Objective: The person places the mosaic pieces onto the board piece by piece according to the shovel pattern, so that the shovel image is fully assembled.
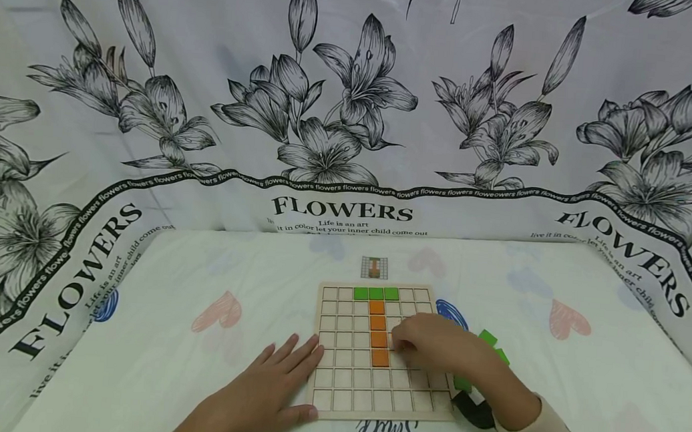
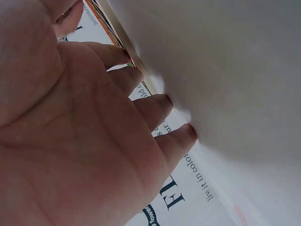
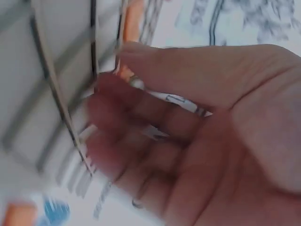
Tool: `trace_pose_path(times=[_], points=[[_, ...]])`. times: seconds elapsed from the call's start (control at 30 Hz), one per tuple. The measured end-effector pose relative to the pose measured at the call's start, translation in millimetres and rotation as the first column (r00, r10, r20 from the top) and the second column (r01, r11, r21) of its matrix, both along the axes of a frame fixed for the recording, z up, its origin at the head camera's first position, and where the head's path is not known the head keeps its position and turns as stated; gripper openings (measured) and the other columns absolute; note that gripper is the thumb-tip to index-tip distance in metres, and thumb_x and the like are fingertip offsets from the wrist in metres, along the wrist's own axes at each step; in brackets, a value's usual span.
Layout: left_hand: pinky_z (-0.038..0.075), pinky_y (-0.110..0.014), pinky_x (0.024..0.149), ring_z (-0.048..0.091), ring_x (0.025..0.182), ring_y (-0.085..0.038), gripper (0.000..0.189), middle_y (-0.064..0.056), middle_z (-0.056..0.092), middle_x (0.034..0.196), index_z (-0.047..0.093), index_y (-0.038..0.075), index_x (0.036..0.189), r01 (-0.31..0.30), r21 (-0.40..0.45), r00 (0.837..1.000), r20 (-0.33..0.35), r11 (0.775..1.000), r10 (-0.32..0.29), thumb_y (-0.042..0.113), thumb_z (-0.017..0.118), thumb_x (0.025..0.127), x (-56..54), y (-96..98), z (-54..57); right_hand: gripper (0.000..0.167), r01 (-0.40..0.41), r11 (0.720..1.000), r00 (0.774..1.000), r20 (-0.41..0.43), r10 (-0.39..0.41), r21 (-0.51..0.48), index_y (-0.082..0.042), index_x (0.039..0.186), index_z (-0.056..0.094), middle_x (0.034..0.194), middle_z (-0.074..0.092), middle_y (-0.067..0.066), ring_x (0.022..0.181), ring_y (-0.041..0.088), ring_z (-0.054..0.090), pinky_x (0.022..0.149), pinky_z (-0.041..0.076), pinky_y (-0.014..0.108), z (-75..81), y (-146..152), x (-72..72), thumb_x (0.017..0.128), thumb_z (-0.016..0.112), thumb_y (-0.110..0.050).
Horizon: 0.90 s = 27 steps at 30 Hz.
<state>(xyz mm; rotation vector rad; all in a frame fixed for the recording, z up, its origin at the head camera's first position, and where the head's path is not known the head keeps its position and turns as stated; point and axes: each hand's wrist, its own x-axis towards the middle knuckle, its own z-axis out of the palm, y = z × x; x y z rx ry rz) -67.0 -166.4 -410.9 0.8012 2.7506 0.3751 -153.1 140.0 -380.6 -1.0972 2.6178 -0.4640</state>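
A wooden grid board (image 1: 342, 398) lies on the cloth. Three green tiles (image 1: 375, 294) line its top row, and below the middle one runs a column of several orange tiles (image 1: 379, 339). My left hand (image 1: 261, 387) rests flat beside the board, fingers straight, fingertips along its left edge. My right hand (image 1: 442, 343) is over the board's right half, fingers curled, just right of the orange column. In the right wrist view its thumb (image 3: 160, 66) and index fingertip come close together with a patch of orange between them; I cannot tell whether they pinch a tile.
Loose green tiles (image 1: 487, 337) lie right of the board, partly under my right forearm. A small pattern card (image 1: 374, 267) lies beyond the top edge. A black band (image 1: 472, 409) is at my right wrist. Behind the table hangs a flower-printed cloth (image 1: 351, 143).
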Motion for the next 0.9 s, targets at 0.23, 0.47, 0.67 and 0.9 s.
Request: trace_pose_path(times=[0.23,0.47,0.67,0.9], points=[[0.025,-0.062,0.112,0.019,0.150,-0.035,0.087,-0.004,0.022,0.165,0.030,0.013,0.159,0.004,-0.007,1.000,-0.017,1.000,-0.004,0.067,0.049,0.094,0.1,-0.3,-1.0,0.024,0.328,0.917,0.938,0.037,-0.344,0.226,-0.012,0.073,0.057,0.068,0.053,-0.001,0.061,0.016,0.049,0.054,0.041,0.031,14.3,39,-10.2,0.081,0.079,-0.007],[0.024,-0.062,0.113,0.019,0.150,-0.035,0.087,-0.004,0.022,0.165,0.030,0.013,0.159,-0.001,-0.007,1.000,-0.002,1.000,0.001,0.068,0.050,0.094,0.2,0.3,-0.4,0.029,0.429,0.818,0.877,0.041,-0.479,0.382,-0.005,0.085,0.062,0.069,0.055,0.006,0.062,0.021,0.051,0.054,0.041,0.031,12.2,56,-24.4,0.074,0.085,-0.018],[0.024,-0.062,0.113,0.019,0.150,-0.035,0.086,-0.004,0.022,0.165,0.030,0.013,0.159,-0.001,-0.001,1.000,0.000,1.000,0.001,0.066,0.051,0.094,0.9,0.7,1.5,0.029,0.413,0.859,0.884,0.092,-0.458,0.304,-0.008,0.077,0.057,0.068,0.054,0.005,0.059,0.019,0.050,0.053,0.039,0.031,8.5,53,-20.4,0.072,0.085,-0.012],[0.025,-0.062,0.112,0.019,0.150,-0.035,0.086,-0.004,0.023,0.165,0.030,0.013,0.159,0.002,-0.004,1.000,-0.008,1.000,-0.002,0.066,0.051,0.095,1.3,0.9,1.9,0.033,0.365,0.886,0.917,0.053,-0.395,0.287,-0.011,0.078,0.059,0.075,0.053,0.002,0.065,0.018,0.052,0.056,0.046,0.033,6.8,45,-17.7,0.069,0.090,-0.015]])
